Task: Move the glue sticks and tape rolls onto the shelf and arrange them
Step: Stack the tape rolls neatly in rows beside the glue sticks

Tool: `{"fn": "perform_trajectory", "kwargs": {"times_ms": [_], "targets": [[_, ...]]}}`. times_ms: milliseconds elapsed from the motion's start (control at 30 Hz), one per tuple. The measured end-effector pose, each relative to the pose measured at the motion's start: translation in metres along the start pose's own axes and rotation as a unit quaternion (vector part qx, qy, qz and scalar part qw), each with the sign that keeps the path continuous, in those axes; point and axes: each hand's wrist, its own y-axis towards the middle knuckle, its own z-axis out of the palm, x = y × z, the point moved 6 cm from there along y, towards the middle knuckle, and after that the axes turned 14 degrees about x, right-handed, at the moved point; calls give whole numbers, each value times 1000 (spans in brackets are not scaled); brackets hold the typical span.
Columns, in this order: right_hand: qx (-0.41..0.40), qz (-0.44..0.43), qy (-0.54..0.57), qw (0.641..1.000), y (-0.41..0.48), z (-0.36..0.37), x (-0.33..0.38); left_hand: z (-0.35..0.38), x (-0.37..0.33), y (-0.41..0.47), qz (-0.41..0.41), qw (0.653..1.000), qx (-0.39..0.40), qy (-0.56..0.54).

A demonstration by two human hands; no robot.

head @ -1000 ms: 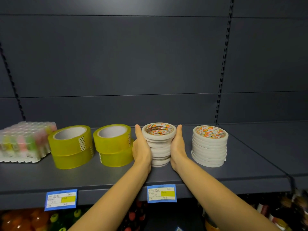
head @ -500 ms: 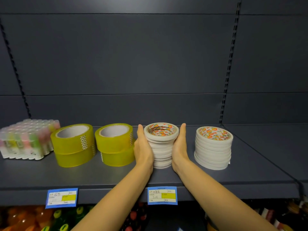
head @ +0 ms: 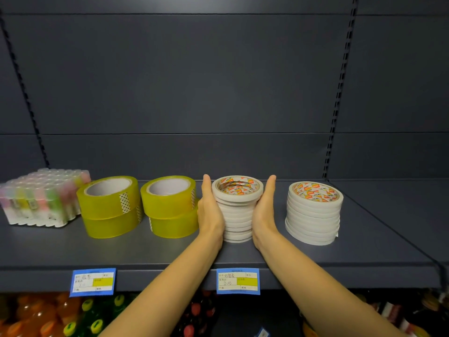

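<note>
Nearest, under the shelf's front edge, orange and green drink bottles are showing, blurred. Two blue-bordered paper price labels are hanging on the front lip of the dark grey metal shelf. Both bare forearms are reaching over that lip. The left hand and right hand are pressing flat, fingers straight and together, against opposite sides of a stack of thin white tape rolls with an orange-printed core, which is sitting on the shelf. Just right of it, apart from the right hand, a second similar white stack is standing. To the left, two stacks of wide yellow-tinted tape rolls are sitting two high; the nearer-right one is touching the left hand. Far left, a wrapped block of pastel glue sticks is standing upright. Behind, the dark grey back panel is rising.
</note>
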Motion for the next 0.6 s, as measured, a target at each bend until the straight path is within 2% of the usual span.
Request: {"fn": "perform_trajectory", "kwargs": {"times_ms": [233, 600], "targets": [[39, -78, -30, 996, 2, 3, 10, 2, -7, 1, 35, 999, 13, 3], [11, -26, -37, 999, 3, 3, 8, 0, -6, 5, 33, 999, -16, 33]]}}
